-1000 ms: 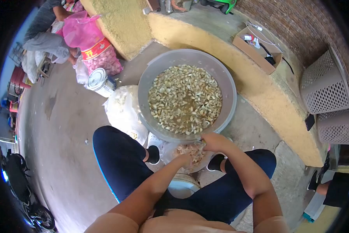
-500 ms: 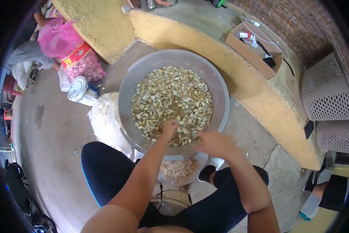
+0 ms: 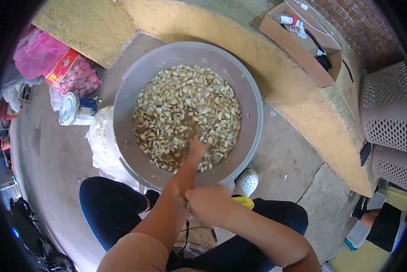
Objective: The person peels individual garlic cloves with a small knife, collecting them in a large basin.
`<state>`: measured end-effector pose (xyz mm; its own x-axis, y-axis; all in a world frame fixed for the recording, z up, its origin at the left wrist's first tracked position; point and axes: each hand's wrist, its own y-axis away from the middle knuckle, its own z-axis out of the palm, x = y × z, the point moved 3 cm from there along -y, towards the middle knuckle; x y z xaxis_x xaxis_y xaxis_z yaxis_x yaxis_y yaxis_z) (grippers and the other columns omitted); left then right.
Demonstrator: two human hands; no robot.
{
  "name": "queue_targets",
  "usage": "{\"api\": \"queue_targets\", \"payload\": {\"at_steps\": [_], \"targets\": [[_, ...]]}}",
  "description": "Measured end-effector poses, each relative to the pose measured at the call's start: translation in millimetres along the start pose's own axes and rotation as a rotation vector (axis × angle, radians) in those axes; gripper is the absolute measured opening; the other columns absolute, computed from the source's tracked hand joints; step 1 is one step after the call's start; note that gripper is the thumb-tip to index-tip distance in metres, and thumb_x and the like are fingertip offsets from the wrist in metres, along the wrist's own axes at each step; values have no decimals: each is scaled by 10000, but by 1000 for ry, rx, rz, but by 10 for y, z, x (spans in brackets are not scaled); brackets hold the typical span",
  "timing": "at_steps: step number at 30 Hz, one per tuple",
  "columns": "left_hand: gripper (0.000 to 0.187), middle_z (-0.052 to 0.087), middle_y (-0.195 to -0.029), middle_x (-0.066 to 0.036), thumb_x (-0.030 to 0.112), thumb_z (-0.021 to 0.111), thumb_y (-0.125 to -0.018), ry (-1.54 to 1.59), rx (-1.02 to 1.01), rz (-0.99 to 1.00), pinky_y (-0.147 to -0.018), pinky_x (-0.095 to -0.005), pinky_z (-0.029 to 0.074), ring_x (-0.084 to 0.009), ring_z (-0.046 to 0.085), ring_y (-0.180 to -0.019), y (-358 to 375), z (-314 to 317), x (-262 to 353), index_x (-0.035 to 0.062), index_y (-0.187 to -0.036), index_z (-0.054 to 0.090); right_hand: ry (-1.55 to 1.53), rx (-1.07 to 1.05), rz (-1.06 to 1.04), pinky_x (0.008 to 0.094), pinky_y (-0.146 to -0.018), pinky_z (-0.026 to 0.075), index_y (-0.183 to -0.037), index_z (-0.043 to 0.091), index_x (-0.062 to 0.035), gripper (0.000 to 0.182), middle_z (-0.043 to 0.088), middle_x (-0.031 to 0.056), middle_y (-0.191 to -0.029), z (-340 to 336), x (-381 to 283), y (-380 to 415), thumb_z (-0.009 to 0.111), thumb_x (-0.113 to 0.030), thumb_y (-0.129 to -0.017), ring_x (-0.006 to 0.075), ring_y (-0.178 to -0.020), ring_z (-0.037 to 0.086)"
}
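A large grey plastic tub (image 3: 121, 97) holds many garlic cloves (image 3: 185, 97) in murky water. My left hand (image 3: 197, 147) reaches down among the cloves near the tub's middle, thumb and fingers apart, fingertips partly hidden in the water. Outside the near rim, my right hand (image 3: 212, 205) crosses over my left forearm. Its fingers are curled, with a small greyish bit showing at the fingertips; what they grip I cannot tell. Behind the right wrist shows a bright yellow thing (image 3: 244, 202), partly covered.
A white plastic bag (image 3: 106, 136) leans at the tub's left. Beyond it are a paint can (image 3: 76, 109) and a pink mesh sack (image 3: 76, 79) of garlic. A yellow ledge (image 3: 294, 93) carries a cardboard box (image 3: 303, 54). Perforated grey crates (image 3: 387, 127) stand at right.
My right hand has drawn back from over the tub to above my left forearm. My left hand has dipped into the cloves. The view has shifted, bringing the tub up and left.
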<state>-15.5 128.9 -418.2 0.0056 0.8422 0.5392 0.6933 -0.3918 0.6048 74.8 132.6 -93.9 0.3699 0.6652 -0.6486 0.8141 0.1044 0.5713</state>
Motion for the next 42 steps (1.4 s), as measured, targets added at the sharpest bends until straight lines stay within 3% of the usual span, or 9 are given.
{"api": "queue_targets", "payload": {"at_steps": [6, 9, 12, 17, 23, 30, 33, 36, 42], "targets": [[452, 469, -1111, -196, 208, 634, -660, -62, -16, -84, -860, -390, 387, -343, 438, -1056, 32, -245, 210, 64, -1068, 506, -44, -11, -39, 419, -591, 472, -877, 499, -8, 244, 578, 154, -728, 10, 48, -39, 563, -203, -746, 329, -698, 588], [399, 501, -1074, -175, 166, 617, -668, -236, 216, 111, -867, -371, 386, -325, 456, -1032, 276, -510, 584, 71, -1042, 515, -53, -9, -46, 417, -582, 473, -877, 498, -5, 243, 577, 153, -728, -54, 68, -43, 562, -196, -742, 328, -691, 588], [382, 510, -1069, -155, 126, 607, -667, -117, 64, 461, -875, -365, 382, -315, 464, -1023, 79, -246, 542, 71, -1035, 519, -55, 17, -55, 416, -582, 474, -884, 495, -2, 244, 572, 153, -732, -37, 88, -58, 563, -184, -737, 328, -693, 586], [434, 486, -1133, -164, 127, 611, -689, -111, -167, 361, -884, -363, 378, -323, 444, -1064, -169, 74, 522, 58, -1100, 491, -74, 35, -24, 416, -623, 493, -865, 551, 12, 171, 597, 185, -810, -94, 48, -51, 442, -86, -776, 327, -740, 608], [555, 480, -1150, -210, 233, 658, -703, 33, -385, 321, -882, -376, 382, -316, 460, -1070, -159, 194, 653, 38, -1176, 446, -100, 49, 6, 416, -601, 476, -901, 477, 16, 228, 563, 167, -773, -64, 107, -67, 533, -121, -728, 332, -720, 584], [549, 581, -962, -214, 280, 652, -707, -42, -507, 260, -742, -381, 442, -332, 571, -834, -243, 379, 584, 39, -1164, 467, 30, 66, 196, 394, -604, 480, -898, 484, 3, 227, 568, 162, -809, -328, 281, 118, 534, -149, -737, 315, -731, 592], [452, 602, -898, -180, 240, 634, -714, -207, -413, 499, -676, -375, 450, -298, 586, -765, -298, 624, 264, 39, -1102, 521, 58, 105, 190, 385, -611, 487, -892, 498, 2, 212, 574, 166, -830, -382, 315, 180, 536, -131, -730, 304, -745, 599], [344, 616, -839, -124, 177, 608, -715, 26, -653, 338, -642, -349, 452, -268, 587, -724, -155, 671, 75, 46, -1030, 562, 55, 105, 167, 374, -615, 498, -884, 519, 0, 180, 585, 176, -845, -449, 279, 208, 528, -58, -714, 298, -764, 610], [239, 591, -919, -81, 116, 545, -748, 544, -609, -5, -591, -328, 435, -224, 550, -772, -28, 408, -16, 75, -983, 563, 30, 153, 152, 395, -626, 486, -873, 511, -4, 182, 586, 179, -800, -312, 343, 200, 526, -115, -729, 311, -753, 600]]}}
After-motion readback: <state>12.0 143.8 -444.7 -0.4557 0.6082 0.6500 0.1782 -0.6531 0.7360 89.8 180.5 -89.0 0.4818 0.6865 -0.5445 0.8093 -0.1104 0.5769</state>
